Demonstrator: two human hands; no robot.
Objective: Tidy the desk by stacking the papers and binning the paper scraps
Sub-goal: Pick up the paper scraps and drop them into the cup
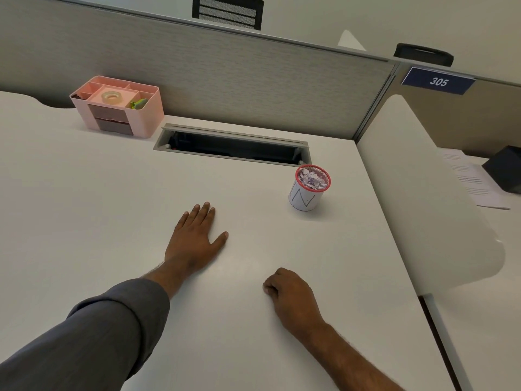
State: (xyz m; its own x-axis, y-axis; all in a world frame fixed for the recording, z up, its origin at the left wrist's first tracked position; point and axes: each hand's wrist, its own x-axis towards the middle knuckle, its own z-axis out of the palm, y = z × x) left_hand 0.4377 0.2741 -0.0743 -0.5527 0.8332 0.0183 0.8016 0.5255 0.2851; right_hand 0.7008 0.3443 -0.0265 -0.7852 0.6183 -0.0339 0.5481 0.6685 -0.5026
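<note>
left hand (pixel 194 238): lies flat, palm down, on the white table (pixel 98 221); fingers straight and close together, thumb spread out to the side; it holds nothing
left sleeve (pixel 93 334): grey, reaches to just above the wrist
right hand (pixel 293 294): rests on the table nearer the person, well apart from the left hand; fingers curled under into a loose fist, knuckles up; nothing can be seen in it, though the inside of the fist is hidden
bin (pixel 308 190): small white cup with a red mesh rim and handwritten letters on its side, upright on the table, beyond and to the right of both hands, touched by neither
paper scraps (pixel 312 179): crumpled pale pieces fill the bin up to its rim
cable slot (pixel 234 145): long grey-framed opening in the table, just behind the bin, dark inside
organiser (pixel 118 105): pink, with compartments on top and 2 grey drawers in front, at the far left by the partition
tape roll (pixel 110 96): clear, lies flat in the organiser's middle compartment
green item (pixel 138 103): in the organiser's right compartment, too small to tell what it is
sign (pixel 438 81): blue, reads 305, on the partition at right
printed papers (pixel 473 182): on the neighbouring desk past the white divider, beside a black box (pixel 504 170)
</note>
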